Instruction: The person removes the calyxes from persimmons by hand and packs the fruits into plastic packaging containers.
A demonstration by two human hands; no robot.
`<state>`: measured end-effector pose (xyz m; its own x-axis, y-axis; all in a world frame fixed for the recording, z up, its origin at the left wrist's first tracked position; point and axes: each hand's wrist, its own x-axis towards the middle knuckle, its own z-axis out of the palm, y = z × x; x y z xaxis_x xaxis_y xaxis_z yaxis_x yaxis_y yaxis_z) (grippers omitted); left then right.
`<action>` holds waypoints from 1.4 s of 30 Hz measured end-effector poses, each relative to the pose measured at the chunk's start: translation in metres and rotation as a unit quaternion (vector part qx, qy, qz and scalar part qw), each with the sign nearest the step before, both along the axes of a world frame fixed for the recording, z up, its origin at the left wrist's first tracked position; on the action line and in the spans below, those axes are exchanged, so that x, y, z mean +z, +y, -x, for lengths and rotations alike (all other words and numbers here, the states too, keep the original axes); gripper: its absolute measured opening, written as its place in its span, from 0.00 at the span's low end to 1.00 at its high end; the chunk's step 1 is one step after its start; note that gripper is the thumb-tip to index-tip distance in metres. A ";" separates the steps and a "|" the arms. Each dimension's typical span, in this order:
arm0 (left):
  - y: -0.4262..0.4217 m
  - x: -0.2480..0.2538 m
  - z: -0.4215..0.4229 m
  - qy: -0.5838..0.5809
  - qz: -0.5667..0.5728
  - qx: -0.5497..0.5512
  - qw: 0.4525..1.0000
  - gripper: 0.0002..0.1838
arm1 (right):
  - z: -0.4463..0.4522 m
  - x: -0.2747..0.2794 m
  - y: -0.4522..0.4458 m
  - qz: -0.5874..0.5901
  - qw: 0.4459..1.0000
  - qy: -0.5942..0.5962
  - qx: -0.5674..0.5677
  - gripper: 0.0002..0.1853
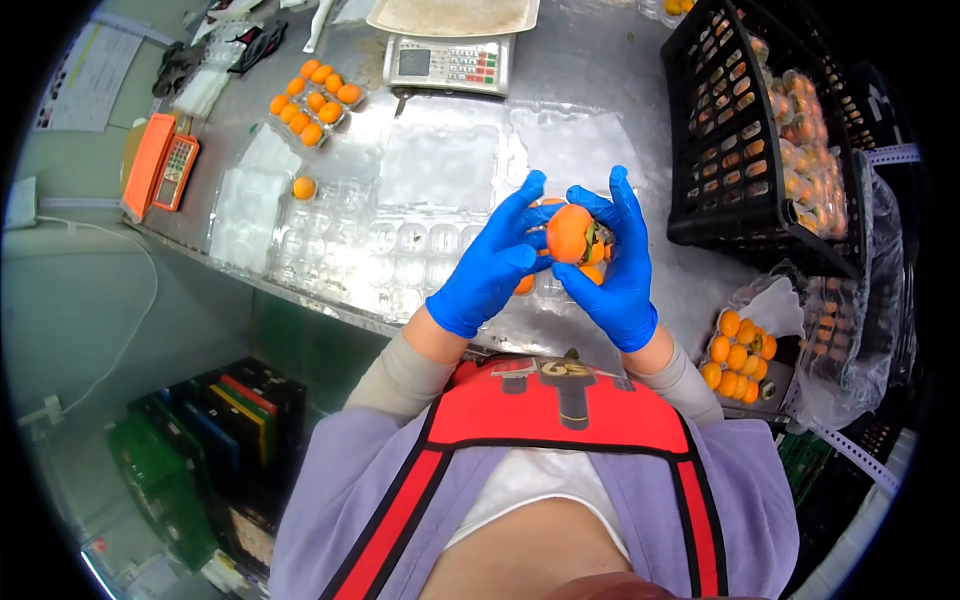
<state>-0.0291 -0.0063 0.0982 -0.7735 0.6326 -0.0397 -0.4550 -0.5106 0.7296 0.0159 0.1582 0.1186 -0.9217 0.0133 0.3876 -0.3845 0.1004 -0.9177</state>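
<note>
An orange persimmon [568,234] with a leafy green calyx is between my blue-gloved hands. My left hand [496,262] touches it from the left with thumb and fingers, the index finger stretched upward. Around its right side curve the fingers and thumb of my right hand [622,275]. Just below and behind it, more persimmons [524,284] sit in a clear tray, partly hidden by my hands. Left of my hands lie clear plastic trays with round cups [400,255], and a single persimmon [304,188] rests in one cup.
A filled tray of persimmons [315,102] stands at the back left. Behind is a weighing scale [447,65]; an orange scale [160,165] sits at the left edge. On the right are a black crate [715,150] of packed fruit and another persimmon tray [738,357].
</note>
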 end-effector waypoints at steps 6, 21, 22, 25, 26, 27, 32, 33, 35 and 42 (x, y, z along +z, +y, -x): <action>0.012 0.009 -0.002 -0.047 -0.008 -0.050 0.998 0.48 | 0.000 -0.010 0.006 -0.121 0.988 0.091 -0.038 0.43; 0.005 0.017 0.000 0.270 0.123 0.157 0.942 0.51 | 0.006 0.000 0.006 0.151 0.982 -0.089 0.070 0.51; 0.005 0.017 0.000 0.292 0.142 0.161 0.932 0.51 | 0.005 -0.001 0.004 0.167 0.976 -0.110 0.084 0.50; 0.003 0.019 -0.001 0.318 0.174 0.148 0.920 0.52 | 0.004 -0.006 0.004 0.188 0.967 -0.136 0.105 0.49; 0.003 0.019 -0.001 0.322 0.187 0.132 0.918 0.53 | 0.003 -0.004 0.004 0.193 0.964 -0.151 0.109 0.48; 0.003 0.018 -0.001 0.322 0.188 0.132 0.919 0.53 | 0.002 -0.002 0.004 0.197 0.960 -0.165 0.113 0.48; 0.005 0.015 0.003 0.328 0.145 0.118 0.926 0.47 | 0.002 -0.002 0.004 0.177 0.969 -0.152 0.087 0.47; 0.005 0.016 0.003 0.327 0.146 0.119 0.926 0.47 | 0.002 -0.002 0.003 0.158 0.976 -0.134 0.065 0.47; 0.005 0.017 0.003 0.183 0.063 0.080 0.978 0.43 | 0.003 0.001 0.002 0.131 0.983 -0.114 0.056 0.47; 0.013 0.023 -0.001 0.136 0.106 0.100 0.980 0.36 | 0.001 -0.001 -0.006 0.039 0.996 -0.081 -0.004 0.48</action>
<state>-0.0280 0.0070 0.1211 -0.8819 0.4662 0.0709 -0.1351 -0.3937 0.9092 0.0148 0.1523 0.1171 -0.9718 0.0461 0.2311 -0.2300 0.0283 -0.9728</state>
